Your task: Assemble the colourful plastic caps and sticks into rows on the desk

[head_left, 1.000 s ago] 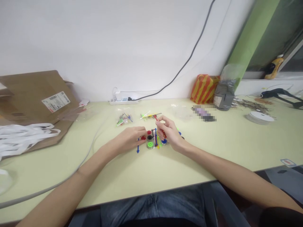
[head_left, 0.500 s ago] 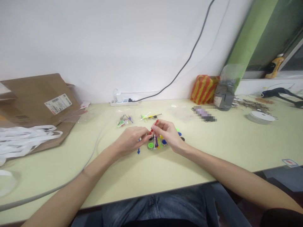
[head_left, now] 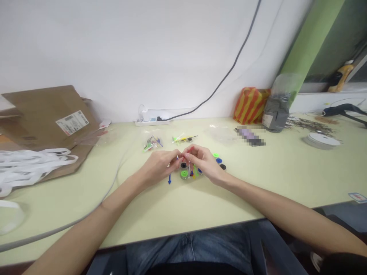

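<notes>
Thumb and fingers of my left hand are pinched on a small red plastic piece, mostly covered by the fingertips. My right hand pinches it from the other side, and the fingertips of both hands meet. Below them on the table lie a green wheel, a black wheel, a white stick and other small coloured parts. A blue arrow-shaped piece rests under my left hand. Beyond my right hand are a blue wheel, a black one and a bright green one.
Farther back lie a clear bag of small parts and a yellow-and-green piece. A power strip stands by the wall. Cardboard and white straps fill the left; a phone and a white spool are right.
My hands have drawn together at the fingertips. The red piece, which stuck up from my right fingers before, is now lower and mostly hidden. The view has shifted slightly.
</notes>
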`<state>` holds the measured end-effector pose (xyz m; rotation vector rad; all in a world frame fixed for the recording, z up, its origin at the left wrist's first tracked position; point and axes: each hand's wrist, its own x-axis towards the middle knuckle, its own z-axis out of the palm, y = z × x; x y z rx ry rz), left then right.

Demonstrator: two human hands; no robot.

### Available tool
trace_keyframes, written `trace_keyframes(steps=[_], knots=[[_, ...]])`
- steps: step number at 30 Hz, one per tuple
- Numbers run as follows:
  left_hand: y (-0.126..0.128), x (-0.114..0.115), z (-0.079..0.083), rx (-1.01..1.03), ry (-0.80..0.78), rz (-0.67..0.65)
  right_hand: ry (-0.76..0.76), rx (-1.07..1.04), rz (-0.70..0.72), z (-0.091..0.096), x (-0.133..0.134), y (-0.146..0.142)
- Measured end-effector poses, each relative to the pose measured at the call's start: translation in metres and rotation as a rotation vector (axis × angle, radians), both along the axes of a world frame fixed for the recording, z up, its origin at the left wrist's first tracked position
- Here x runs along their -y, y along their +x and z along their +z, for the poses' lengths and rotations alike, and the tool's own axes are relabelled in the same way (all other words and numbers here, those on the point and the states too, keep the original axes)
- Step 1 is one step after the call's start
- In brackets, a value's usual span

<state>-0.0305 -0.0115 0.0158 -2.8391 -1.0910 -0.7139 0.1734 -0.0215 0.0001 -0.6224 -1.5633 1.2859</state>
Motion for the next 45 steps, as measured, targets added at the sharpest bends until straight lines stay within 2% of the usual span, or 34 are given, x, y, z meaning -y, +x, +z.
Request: trace_keyframes(steps=[14, 18, 21, 24, 25, 27, 30, 33, 37, 45], knots=[[0.002, 0.006, 0.006, -0.061, -0.101, -0.059, 0.030, 0.095, 0.035, -0.002, 0.006, 0.002], [0.005, 0.008, 0.006, 0.037, -0.188, -0.034, 0.030, 0.075, 0.056, -0.002, 0.007, 0.001], [0.005, 0.008, 0.010, 0.271, -0.238, 0.064, 0.034, 0.048, 0.048, 0.000, 0.010, -0.001], [-0.005, 0.000, 0.020, 0.423, -0.268, 0.295, 0.052, 0.031, 0.017, 0.002, 0.013, -0.002], [-0.011, -0.004, 0.023, 0.391, -0.330, 0.375, 0.058, 0.031, 0.011, 0.002, 0.013, -0.002], [-0.023, -0.012, 0.028, 0.183, -0.460, 0.440, 0.066, 0.034, 0.008, 0.001, 0.014, -0.002], [-0.037, -0.020, 0.027, -0.037, -0.566, 0.461, 0.071, 0.040, 0.009, 0.000, 0.013, -0.002], [-0.042, -0.022, 0.020, -0.157, -0.692, 0.417, 0.076, 0.049, 0.008, 0.000, 0.012, -0.002], [-0.042, -0.022, 0.015, -0.243, -0.712, 0.393, 0.081, 0.053, 0.008, 0.002, 0.013, -0.001], [-0.045, -0.023, 0.015, -0.244, -0.744, 0.284, 0.104, 0.093, -0.003, 0.001, 0.013, 0.000]])
